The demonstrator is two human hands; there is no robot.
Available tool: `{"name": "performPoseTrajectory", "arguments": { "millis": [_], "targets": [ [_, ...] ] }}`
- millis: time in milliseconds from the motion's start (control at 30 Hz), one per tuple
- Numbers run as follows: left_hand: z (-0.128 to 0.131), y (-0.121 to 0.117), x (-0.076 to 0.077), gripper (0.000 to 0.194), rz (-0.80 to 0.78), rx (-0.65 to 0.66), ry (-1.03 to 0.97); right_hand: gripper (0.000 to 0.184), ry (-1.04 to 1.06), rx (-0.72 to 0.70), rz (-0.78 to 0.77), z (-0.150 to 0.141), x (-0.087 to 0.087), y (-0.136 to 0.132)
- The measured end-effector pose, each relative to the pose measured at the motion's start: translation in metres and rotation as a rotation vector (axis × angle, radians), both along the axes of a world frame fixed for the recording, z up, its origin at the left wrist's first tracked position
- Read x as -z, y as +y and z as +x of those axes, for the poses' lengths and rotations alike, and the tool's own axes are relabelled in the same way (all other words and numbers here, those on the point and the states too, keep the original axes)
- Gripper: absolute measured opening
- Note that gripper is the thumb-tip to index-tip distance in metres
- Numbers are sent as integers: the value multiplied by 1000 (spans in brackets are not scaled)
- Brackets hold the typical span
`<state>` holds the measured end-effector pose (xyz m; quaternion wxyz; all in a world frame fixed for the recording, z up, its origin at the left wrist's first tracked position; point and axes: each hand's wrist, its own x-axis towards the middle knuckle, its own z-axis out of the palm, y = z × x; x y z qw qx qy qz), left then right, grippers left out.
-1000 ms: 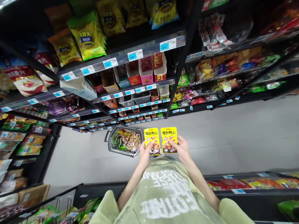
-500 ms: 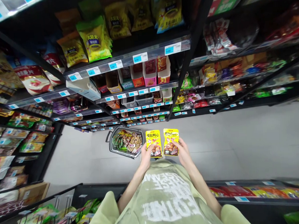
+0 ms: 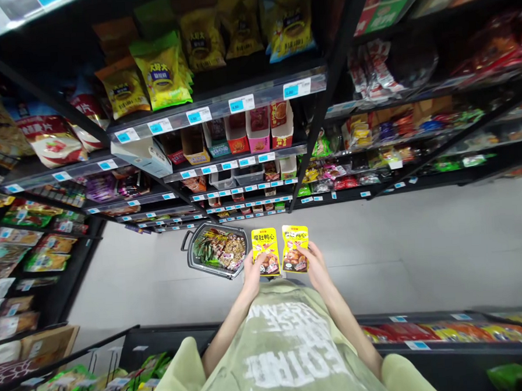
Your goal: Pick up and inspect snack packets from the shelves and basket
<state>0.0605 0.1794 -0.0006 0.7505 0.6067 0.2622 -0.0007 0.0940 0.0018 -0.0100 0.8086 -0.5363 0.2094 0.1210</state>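
Observation:
My left hand (image 3: pixel 251 273) is closed on the lower left edge of a yellow snack pouch (image 3: pixel 265 245), its thumb across the printed front. A second yellow pouch (image 3: pixel 294 246) with the same kind of print is pinched at its right edge by my right hand (image 3: pixel 316 265). Both pouches face up towards me, side by side with a narrow gap between them. Just left of my left hand, a dark-rimmed shopping basket (image 3: pixel 196 270) stands low, filled with packaged goods. The fingers behind the pouches are hidden.
Black shelving with snack bags (image 3: pixel 160 72) and small open boxes (image 3: pixel 257 131) rises in front. A blue-white box (image 3: pixel 143 155) juts from one shelf. Grey floor (image 3: pixel 377 242) runs across the aisle. Behind me, a low rack holds red packets (image 3: pixel 399 333); more shelves stand at left.
The view has shifted slightly, so shelves and basket appear a little further left. Both hands still hold their pouches in nearly the same pose.

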Motion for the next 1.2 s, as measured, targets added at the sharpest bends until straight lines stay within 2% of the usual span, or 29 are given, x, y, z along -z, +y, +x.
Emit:
{"name": "performPoseTrajectory", "arguments": {
  "millis": [433, 667, 867, 1200],
  "targets": [
    [0, 0, -3, 39, -13, -17, 10, 25, -1, -3, -10, -1, 1, -1],
    [1, -1, 0, 42, -32, -39, 6, 36, -14, -48, 10, -3, -3, 0],
    [1, 0, 0, 40, -20, -31, -6, 44, 17, -63, 36, -3, 1, 2],
    [-2, 2, 4, 42, -2, -69, 11, 40, 13, -55, 19, -5, -2, 4]
  ]
}}
